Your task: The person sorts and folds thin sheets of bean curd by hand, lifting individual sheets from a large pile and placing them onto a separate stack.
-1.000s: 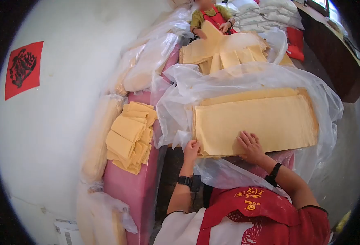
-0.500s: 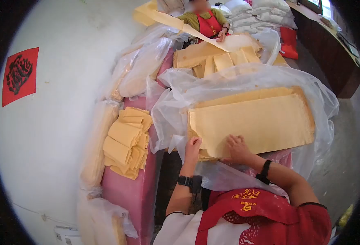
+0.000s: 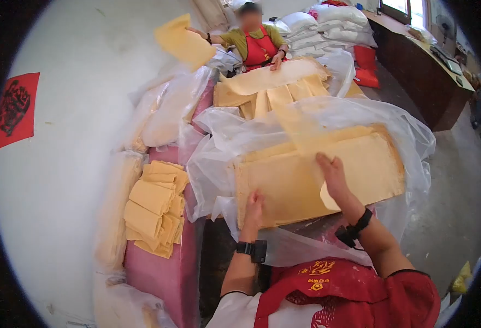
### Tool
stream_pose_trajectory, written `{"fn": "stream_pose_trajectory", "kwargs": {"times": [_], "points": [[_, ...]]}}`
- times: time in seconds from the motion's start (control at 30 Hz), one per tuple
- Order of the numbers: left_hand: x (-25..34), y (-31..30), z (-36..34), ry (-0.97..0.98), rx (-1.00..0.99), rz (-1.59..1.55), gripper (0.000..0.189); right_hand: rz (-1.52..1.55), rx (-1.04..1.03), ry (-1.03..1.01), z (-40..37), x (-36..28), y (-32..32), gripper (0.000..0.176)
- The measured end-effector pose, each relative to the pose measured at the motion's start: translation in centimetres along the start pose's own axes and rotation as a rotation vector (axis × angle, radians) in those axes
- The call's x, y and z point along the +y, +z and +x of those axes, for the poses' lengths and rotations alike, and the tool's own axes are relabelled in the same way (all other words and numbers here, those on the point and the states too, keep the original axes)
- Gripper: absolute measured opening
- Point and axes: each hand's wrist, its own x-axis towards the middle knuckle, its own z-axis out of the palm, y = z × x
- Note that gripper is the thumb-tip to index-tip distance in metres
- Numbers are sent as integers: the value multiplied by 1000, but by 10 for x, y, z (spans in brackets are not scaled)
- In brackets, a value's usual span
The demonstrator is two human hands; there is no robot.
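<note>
A broad stack of thin yellow sheets (image 3: 284,191) lies on clear plastic in front of me. My right hand (image 3: 332,172) is raised over the stack's middle, its fingers closed on a lifted sheet (image 3: 300,128) that curls and blurs. My left hand (image 3: 254,209) is at the stack's near left edge; its fingers are bent, and whether they pinch a sheet cannot be made out. To the left, a pile of folded yellow sheets (image 3: 155,208) rests on a pink surface (image 3: 188,273).
Across from me a co-worker in a red apron (image 3: 259,49) holds up a yellow sheet (image 3: 186,44) beside another stack (image 3: 273,76). Plastic-wrapped bundles (image 3: 117,208) line the wall. White sacks (image 3: 333,27) and a long dark counter (image 3: 420,71) stand behind.
My right hand has lifted and carried part of the top sheet up and to the right. The co-worker's sheet has swung out to the left. The view has shifted slightly.
</note>
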Motion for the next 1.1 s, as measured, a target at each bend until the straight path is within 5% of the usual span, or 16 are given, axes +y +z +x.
{"fn": "stream_pose_trajectory", "kwargs": {"times": [0.07, 0.13, 0.2, 0.3, 0.37, 0.4, 0.47, 0.53, 0.63, 0.67, 0.73, 0.8, 0.9, 1.1], "points": [[14, 32, -15, 125, 36, 28, 51, 139, 8, -243, 3, -5, -9, 30], [29, 67, -45, 252, 65, 60, 52, -715, -91, -216, 0, 2, -4, 33], [40, 92, -77, 137, -325, -645, 47, -466, -469, -353, -31, 12, 11, 37], [-28, 82, -49, -23, -291, -773, 52, -603, -514, -297, -53, 45, 10, 38], [-11, 81, -50, -103, -214, -769, 49, -602, -418, -635, -73, 62, -9, 33], [-3, 80, -49, -178, -131, -767, 46, -613, -401, -627, -79, 78, -20, 33], [-4, 77, -45, -222, -133, -790, 42, -845, -928, -723, -86, 107, -41, 34], [3, 81, -40, -250, -135, -805, 39, -834, -902, -760, -86, 109, -54, 38], [14, 95, -39, -119, -108, -818, 36, -1112, -579, -497, -62, 110, -81, 49], [17, 100, -42, 6, -38, -714, 36, -1593, -279, -774, -33, 176, -96, 46], [26, 105, -48, 135, 29, -610, 38, -1567, -259, -727, -10, 169, -129, 46], [36, 102, -53, 46, 30, -658, 38, -1135, -237, -510, -10, 137, -145, 49], [37, 92, -42, 8, -33, -741, 35, -1299, -236, -533, -4, 128, -162, 53], [171, 118, -59, 230, -8, -736, 35, -1368, 20, -564, 30, 120, -271, 54]]}}
